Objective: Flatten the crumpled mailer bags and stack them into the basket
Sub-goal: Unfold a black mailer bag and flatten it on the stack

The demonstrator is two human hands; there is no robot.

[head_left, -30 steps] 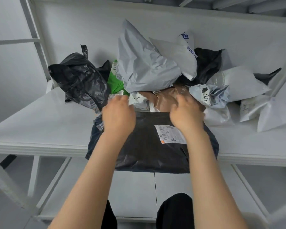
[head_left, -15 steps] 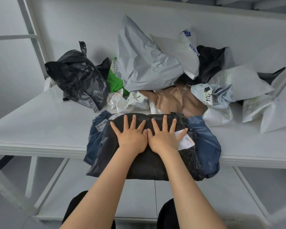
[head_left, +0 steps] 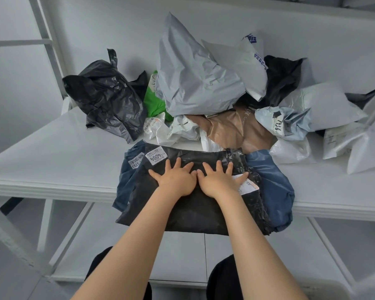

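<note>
A black mailer bag (head_left: 188, 211) with a white "4004" label lies over the front edge of the white table (head_left: 52, 161), on top of a dark blue mailer bag (head_left: 273, 182). My left hand (head_left: 173, 179) and my right hand (head_left: 220, 180) rest side by side, palms down and fingers spread, flat on the black bag. Behind it is a heap of crumpled mailers: a large grey one (head_left: 193, 81), a black one (head_left: 108, 98), a brown one (head_left: 236, 128), a green one (head_left: 154, 100) and several white ones (head_left: 318, 105). No basket is in view.
A white wall rises behind the heap. White shelf uprights (head_left: 46, 40) stand at the left and a lower shelf (head_left: 182, 252) runs under the table. My dark-clothed knees (head_left: 221, 278) show at the bottom.
My hands came off the far edge of the black bag, drew together and spread flat on its middle. The bag now lies folded, showing the blue bag at both sides.
</note>
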